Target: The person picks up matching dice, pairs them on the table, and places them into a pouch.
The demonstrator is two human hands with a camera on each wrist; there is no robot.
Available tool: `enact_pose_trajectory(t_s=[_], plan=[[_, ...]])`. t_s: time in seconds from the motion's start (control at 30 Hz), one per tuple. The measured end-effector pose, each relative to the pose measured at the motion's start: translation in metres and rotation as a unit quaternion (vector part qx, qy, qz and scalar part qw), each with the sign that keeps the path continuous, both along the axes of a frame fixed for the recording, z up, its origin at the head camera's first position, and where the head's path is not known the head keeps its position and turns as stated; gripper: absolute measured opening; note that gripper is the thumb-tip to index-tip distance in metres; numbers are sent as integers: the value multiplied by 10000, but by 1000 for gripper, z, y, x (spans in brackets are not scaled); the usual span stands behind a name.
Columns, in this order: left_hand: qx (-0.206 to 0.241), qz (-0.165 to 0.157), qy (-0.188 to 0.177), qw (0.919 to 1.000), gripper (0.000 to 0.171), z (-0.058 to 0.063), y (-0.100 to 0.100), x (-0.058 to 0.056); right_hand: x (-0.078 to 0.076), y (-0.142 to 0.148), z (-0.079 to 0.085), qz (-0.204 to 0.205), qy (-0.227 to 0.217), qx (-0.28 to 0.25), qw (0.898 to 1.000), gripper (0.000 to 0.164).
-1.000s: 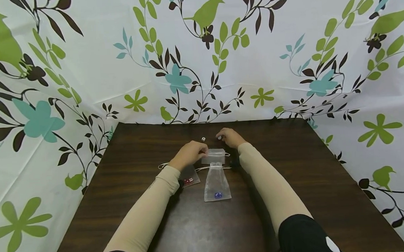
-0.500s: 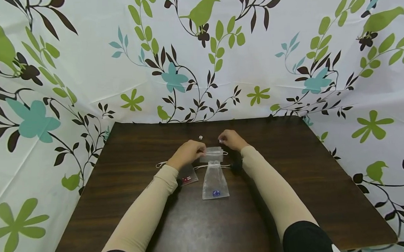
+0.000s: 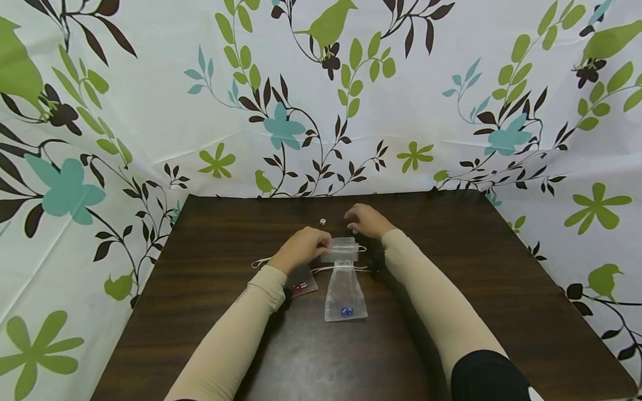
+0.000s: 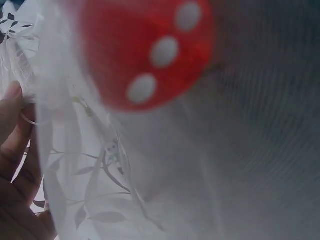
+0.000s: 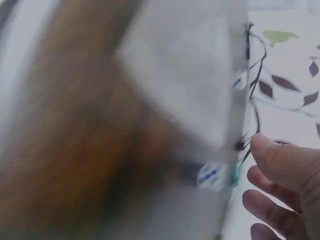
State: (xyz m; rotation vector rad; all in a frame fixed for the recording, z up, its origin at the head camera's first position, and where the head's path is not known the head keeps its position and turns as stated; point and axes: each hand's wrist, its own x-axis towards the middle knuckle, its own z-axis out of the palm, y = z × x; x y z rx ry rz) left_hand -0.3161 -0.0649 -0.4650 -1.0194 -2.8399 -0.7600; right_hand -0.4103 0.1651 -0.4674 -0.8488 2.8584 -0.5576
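Note:
My left hand (image 3: pixel 303 248) pinches the edge of a small sheer drawstring bag (image 3: pixel 342 249); the left wrist view shows thumb and fingers (image 4: pixel 14 160) together on its fabric. My right hand (image 3: pixel 370 222) is just beyond that bag, thumb and fingers apart and loosely bent. Close to its fingertips lies a white die (image 3: pixel 355 231), with a gap between them in the right wrist view. Another white die (image 3: pixel 323 222) lies to the left, near the table's back. Nearer me, one sheer bag (image 3: pixel 344 287) contains blue dice (image 3: pixel 347 311). Red dice (image 3: pixel 300 286) are in a bag partly hidden by my left forearm.
The dark wooden table (image 3: pixel 219 230) meets a patterned cloth backdrop (image 3: pixel 174 111) at its back and left. White drawstrings (image 3: pixel 260 262) trail from the bags. Red-die bag fabric fills much of the left wrist view.
The die at my right hand has shifted slightly toward me and is now apart from the fingers, which have loosened. My left hand keeps its hold on the bag.

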Motion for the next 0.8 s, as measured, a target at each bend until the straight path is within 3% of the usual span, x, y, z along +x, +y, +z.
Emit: enact_pose_trajectory(t_s=[0.17, 0.37, 0.57, 0.8], plan=[[27, -120, 74, 9999, 13, -1, -3, 1, -12, -24, 8, 518, 11, -73, 9986, 27], [86, -350, 232, 9991, 13, -2, -5, 1, -23, -48, 3, 1166, 211, 343, 9924, 32], [75, -308, 288, 9991, 15, -2, -6, 2, -22, -63, -4, 1314, 108, 533, 9898, 28], [10, -222, 262, 9994, 14, -1, -10, 3, -21, -68, -13, 1426, 470, 399, 9879, 16]])
